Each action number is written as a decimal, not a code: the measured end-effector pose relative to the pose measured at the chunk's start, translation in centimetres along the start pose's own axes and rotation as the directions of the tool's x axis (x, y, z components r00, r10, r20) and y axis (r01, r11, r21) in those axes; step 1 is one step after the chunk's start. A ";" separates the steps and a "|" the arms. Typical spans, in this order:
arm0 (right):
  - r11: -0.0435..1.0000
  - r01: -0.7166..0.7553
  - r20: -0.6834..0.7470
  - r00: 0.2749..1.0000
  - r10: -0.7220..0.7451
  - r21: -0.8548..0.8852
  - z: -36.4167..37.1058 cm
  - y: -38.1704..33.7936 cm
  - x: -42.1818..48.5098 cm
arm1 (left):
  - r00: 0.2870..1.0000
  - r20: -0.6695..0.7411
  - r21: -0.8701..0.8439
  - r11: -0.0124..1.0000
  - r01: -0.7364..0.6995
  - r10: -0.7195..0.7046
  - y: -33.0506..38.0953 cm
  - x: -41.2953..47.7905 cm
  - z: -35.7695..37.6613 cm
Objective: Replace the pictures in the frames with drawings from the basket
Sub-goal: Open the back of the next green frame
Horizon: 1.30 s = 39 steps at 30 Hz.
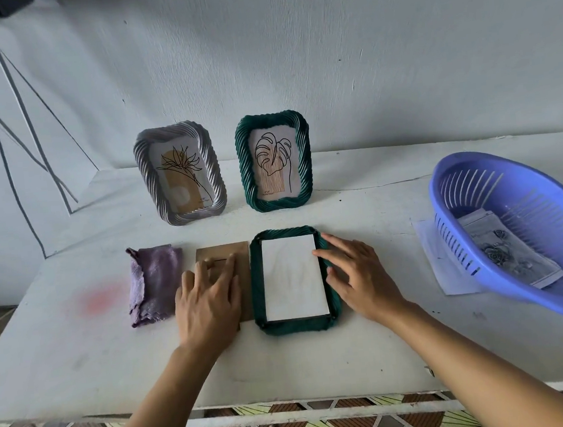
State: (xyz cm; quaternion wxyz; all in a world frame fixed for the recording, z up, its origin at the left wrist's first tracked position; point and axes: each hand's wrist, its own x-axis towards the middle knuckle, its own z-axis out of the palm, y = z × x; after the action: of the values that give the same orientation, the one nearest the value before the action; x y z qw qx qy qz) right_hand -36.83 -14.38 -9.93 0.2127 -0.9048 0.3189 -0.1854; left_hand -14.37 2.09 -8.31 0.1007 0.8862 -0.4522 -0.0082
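Observation:
A dark green frame lies face down on the white table, its back open and a white sheet lying in it. My right hand rests on the frame's right edge, a fingertip touching the sheet. The brown backing board lies just left of the frame, under the straight fingers of my left hand. Two frames stand at the back: a grey one with a flower picture and a green one with a leaf picture. The blue basket at right holds grey rose drawings.
A folded purple cloth lies left of the backing board. A sheet of paper sticks out from under the basket. Cables run down the wall at the far left. The table's front edge is near my body.

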 end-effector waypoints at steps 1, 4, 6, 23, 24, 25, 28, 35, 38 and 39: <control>1.000 -0.003 0.003 1.000 0.003 0.001 0.0 0.0 0.0 | 1.000 -0.015 -0.002 1.000 -0.002 0.002 0.1 -0.1 0.0; 1.000 -0.006 0.010 1.000 0.006 0.002 -0.1 -0.1 0.0 | 1.000 -0.009 -0.012 1.000 -0.006 0.006 0.3 -0.2 -0.4; 1.000 -0.004 0.016 1.000 0.004 0.002 -0.1 -0.1 0.0 | 1.000 0.015 -0.005 1.000 -0.018 0.019 0.1 0.1 -0.7; 0.997 -0.052 0.041 0.998 0.049 0.056 0.0 0.1 0.1 | 0.984 0.076 -0.139 0.979 -0.152 0.164 3.9 2.9 -1.5; 0.996 -0.055 0.025 0.998 0.053 0.070 0.1 0.1 0.2 | 0.984 0.068 -0.138 0.979 -0.153 0.163 3.9 3.0 -1.1; 0.995 -0.056 0.011 0.998 0.056 0.085 0.2 0.2 0.3 | 0.985 0.066 -0.133 0.980 -0.148 0.158 4.0 3.0 -0.8; 0.989 -0.059 -0.037 0.997 0.065 0.132 0.3 0.5 0.9 | 0.983 0.059 -0.143 0.976 -0.165 0.174 3.8 3.4 -0.3; 0.998 -0.067 -0.031 0.997 0.066 -0.005 0.1 0.3 3.5 | 0.957 0.185 -0.144 0.969 -0.200 0.225 3.4 5.5 -1.1; 0.997 -0.056 -0.045 0.998 0.053 -0.056 0.5 0.3 4.2 | 0.947 0.234 -0.163 0.969 -0.185 0.220 3.5 6.2 -1.3; 0.997 -0.052 -0.054 0.997 0.048 -0.061 0.6 0.4 4.3 | 0.946 0.238 -0.167 0.969 -0.184 0.221 3.5 6.3 -1.3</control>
State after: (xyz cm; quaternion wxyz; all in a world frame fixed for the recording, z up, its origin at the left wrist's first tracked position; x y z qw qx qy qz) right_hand -33.64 -17.30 -9.79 0.1807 -0.8975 0.3526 -0.1938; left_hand -13.35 -4.72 -5.93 0.1053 0.8171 -0.5482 -0.1441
